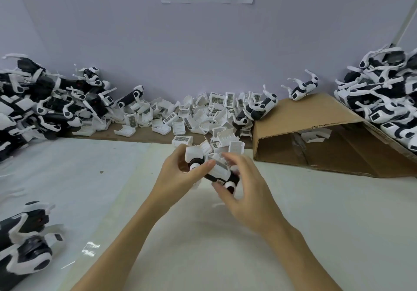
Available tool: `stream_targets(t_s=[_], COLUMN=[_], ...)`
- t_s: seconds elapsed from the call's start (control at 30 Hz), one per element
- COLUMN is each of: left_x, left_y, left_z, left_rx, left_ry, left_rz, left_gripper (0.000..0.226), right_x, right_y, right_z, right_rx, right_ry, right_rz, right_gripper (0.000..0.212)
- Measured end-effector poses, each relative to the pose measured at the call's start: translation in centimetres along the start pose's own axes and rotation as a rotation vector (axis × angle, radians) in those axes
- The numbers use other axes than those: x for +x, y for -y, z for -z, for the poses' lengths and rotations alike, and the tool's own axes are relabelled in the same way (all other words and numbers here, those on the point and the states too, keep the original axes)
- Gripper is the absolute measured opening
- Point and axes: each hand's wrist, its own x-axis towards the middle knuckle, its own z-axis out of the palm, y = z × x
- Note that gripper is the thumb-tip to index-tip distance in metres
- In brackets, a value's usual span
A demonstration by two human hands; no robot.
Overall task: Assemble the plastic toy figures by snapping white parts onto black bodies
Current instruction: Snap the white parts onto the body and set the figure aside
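**Both hands on one figure, white part going on**

At far left, a heap of black-bodied plastic figures with white limbs (pixel 40 103) lies against the wall, and two more such figures (pixel 24 241) sit at the near left edge, partly cut off. Along the back runs a spill of loose white plastic shell parts (pixel 191 112).

In the centre, above the pale table sheet (pixel 90 178), the left hand (pixel 178 178) grips the upper end of the black-and-white toy figure in hand (pixel 216 173), thumb pressed on its top. The right hand (pixel 246 191) curls around the lower end, fingers arched over the white piece on its back.

To the right lie a tipped brown cardboard box (pixel 316 132) and a second heap of assembled figures (pixel 383 101).

Likely risks: pressing the white part while it sits skewed could bend a clip or leave it half seated; a slip could knock the loose shells just behind.

Motion blur and the fingers hide the join, so I cannot tell whether the part has clicked home.
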Motion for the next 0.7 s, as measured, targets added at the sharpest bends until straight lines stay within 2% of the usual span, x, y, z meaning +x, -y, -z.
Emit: stream_targets(t_s=[0.07, 0.17, 0.27, 0.4, 0.47, 0.6, 0.7], left_x=[0.0, 0.1, 0.1, -0.2, -0.3, -0.7, -0.6], left_y=[0.4, 0.5, 0.5, 0.1, 0.1, 0.3, 0.2], left_z=[-0.7, -1.4, -2.0, -1.9, -1.8, -2.1, -2.1], left_rx=[-0.040, -0.098, -0.070, 0.009, 0.077, 0.254, 0.223], left_ry=[-0.044, -0.101, -0.154, -0.096, -0.112, -0.185, -0.105], left_rz=[0.085, 0.142, 0.115, 0.085, 0.068, -0.027, -0.012], left_gripper=[0.065, 0.047, 0.043, 0.065, 0.071, 0.063, 0.063], right_x=[0.1, 0.3, 0.3, 0.2, 0.2, -0.1, 0.0], right_y=[0.3, 0.8, 1.0, 0.3, -0.4, -1.3, -1.6], right_z=[-0.7, -1.4, -1.5, -0.8, -0.2, -0.5, -0.7], right_rx=[-0.166, -0.362, -0.442, -0.348, -0.234, -0.185, -0.100], right_ry=[-0.034, -0.136, -0.187, -0.173, -0.102, -0.020, -0.020], right_rz=[0.052, 0.095, 0.134, 0.059, -0.003, -0.102, -0.167], right_gripper=[0.051, 0.049, 0.053, 0.053, 0.053, 0.052, 0.050])
